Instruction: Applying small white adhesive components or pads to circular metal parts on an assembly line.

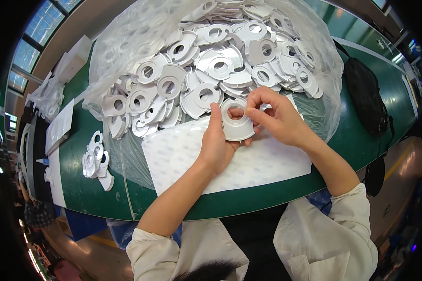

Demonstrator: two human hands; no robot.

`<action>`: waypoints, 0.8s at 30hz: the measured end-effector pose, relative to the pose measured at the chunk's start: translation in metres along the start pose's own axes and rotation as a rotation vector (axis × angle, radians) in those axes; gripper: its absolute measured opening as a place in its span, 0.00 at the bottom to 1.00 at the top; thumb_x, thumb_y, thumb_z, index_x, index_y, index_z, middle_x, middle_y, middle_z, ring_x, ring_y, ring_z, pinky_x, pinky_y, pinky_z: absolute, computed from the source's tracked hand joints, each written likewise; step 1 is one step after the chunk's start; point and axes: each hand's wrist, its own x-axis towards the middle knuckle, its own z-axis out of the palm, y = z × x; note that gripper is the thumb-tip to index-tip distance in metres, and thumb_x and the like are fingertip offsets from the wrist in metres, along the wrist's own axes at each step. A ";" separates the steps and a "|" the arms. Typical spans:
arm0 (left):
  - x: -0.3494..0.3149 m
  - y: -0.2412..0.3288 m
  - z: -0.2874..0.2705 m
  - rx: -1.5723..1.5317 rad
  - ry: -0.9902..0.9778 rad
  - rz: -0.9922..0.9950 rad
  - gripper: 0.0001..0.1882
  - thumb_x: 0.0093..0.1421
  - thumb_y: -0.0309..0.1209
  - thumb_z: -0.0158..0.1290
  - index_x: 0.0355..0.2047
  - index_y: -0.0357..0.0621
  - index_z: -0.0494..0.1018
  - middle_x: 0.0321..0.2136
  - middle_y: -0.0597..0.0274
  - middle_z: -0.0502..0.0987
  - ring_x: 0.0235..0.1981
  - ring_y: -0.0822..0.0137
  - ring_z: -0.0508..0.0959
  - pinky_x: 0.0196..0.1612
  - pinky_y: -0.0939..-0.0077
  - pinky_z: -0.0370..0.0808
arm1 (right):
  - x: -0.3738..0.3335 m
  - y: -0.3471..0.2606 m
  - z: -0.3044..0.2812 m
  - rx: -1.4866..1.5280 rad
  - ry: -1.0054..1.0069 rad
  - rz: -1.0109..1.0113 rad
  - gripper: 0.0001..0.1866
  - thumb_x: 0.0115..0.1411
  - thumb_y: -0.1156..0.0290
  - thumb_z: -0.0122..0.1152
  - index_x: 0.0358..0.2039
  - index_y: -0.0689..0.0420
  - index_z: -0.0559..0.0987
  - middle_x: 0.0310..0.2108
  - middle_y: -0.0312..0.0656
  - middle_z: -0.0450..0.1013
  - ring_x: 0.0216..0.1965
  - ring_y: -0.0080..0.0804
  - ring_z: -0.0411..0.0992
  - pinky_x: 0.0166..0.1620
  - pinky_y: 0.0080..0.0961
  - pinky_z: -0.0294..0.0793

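A white plastic part [233, 130] with a round ring at one end and a flared, rounded plate at the other is held over the white sheet. My left hand [216, 143] grips its left side, thumb along the edge and fingers curled behind; some fingertips show through the ring. At the ring's right edge, my right hand [279, 117] has thumb and forefinger pinched together. Whether something small sits in that pinch I cannot make out. Beneath both hands lies the white sheet [187, 164] with faint printed marks.
A large heap of similar white parts [218, 65] lies in a clear plastic bag [115, 51] beyond my hands. A smaller pile [97, 157] rests at left on the green table [79, 196]. A black bag [365, 96] lies at right, and a white box [75, 58] stands far left.
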 end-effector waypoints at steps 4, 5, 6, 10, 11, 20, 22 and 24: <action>-0.001 0.000 -0.001 -0.059 -0.062 0.029 0.26 0.68 0.53 0.26 0.41 0.44 0.65 0.41 0.56 0.73 0.38 0.64 0.76 0.31 0.73 0.69 | 0.000 -0.001 0.001 -0.039 0.008 -0.046 0.05 0.60 0.74 0.56 0.32 0.61 0.72 0.38 0.36 0.65 0.32 0.19 0.69 0.30 0.16 0.74; -0.001 0.002 0.000 0.011 -0.059 0.041 0.21 0.68 0.48 0.32 0.41 0.44 0.65 0.39 0.56 0.73 0.37 0.65 0.76 0.31 0.73 0.70 | 0.000 -0.001 0.001 -0.040 0.010 -0.045 0.05 0.60 0.74 0.56 0.32 0.61 0.72 0.38 0.36 0.65 0.32 0.19 0.69 0.30 0.16 0.74; -0.001 0.002 0.001 0.081 -0.057 0.053 0.16 0.68 0.43 0.37 0.41 0.43 0.66 0.38 0.57 0.73 0.37 0.66 0.76 0.30 0.74 0.70 | -0.001 0.000 0.001 -0.038 0.007 -0.052 0.04 0.60 0.74 0.56 0.32 0.61 0.71 0.38 0.36 0.65 0.32 0.19 0.69 0.30 0.16 0.74; 0.000 -0.001 0.000 0.057 -0.033 0.046 0.10 0.65 0.35 0.43 0.41 0.43 0.67 0.34 0.62 0.75 0.35 0.72 0.76 0.29 0.79 0.71 | -0.001 -0.001 0.001 -0.035 -0.003 -0.058 0.04 0.60 0.74 0.55 0.32 0.61 0.71 0.38 0.36 0.65 0.30 0.19 0.69 0.29 0.15 0.73; 0.000 0.000 0.000 0.058 -0.030 0.036 0.10 0.65 0.35 0.43 0.41 0.43 0.67 0.34 0.61 0.75 0.35 0.71 0.76 0.29 0.79 0.71 | -0.001 -0.001 0.000 -0.035 -0.001 -0.058 0.04 0.60 0.74 0.55 0.32 0.61 0.71 0.38 0.36 0.65 0.30 0.19 0.69 0.29 0.15 0.73; 0.000 0.000 -0.005 0.049 -0.040 0.018 0.09 0.64 0.34 0.46 0.40 0.44 0.67 0.34 0.60 0.75 0.34 0.69 0.78 0.28 0.78 0.71 | -0.001 -0.005 0.000 -0.257 0.066 -0.203 0.05 0.56 0.73 0.59 0.31 0.59 0.73 0.35 0.37 0.68 0.33 0.22 0.70 0.32 0.19 0.71; -0.001 0.000 -0.004 0.056 -0.050 0.017 0.09 0.63 0.34 0.46 0.40 0.44 0.67 0.33 0.60 0.75 0.34 0.69 0.78 0.28 0.78 0.71 | -0.001 -0.005 0.000 -0.379 0.108 -0.276 0.04 0.54 0.73 0.60 0.30 0.58 0.75 0.36 0.38 0.70 0.34 0.24 0.70 0.33 0.21 0.70; -0.003 0.002 0.000 0.090 -0.004 0.011 0.09 0.63 0.34 0.46 0.40 0.43 0.67 0.33 0.60 0.76 0.34 0.70 0.78 0.28 0.78 0.71 | 0.000 -0.001 -0.001 -0.508 0.176 -0.432 0.03 0.54 0.74 0.59 0.29 0.58 0.75 0.35 0.38 0.70 0.33 0.25 0.70 0.33 0.20 0.70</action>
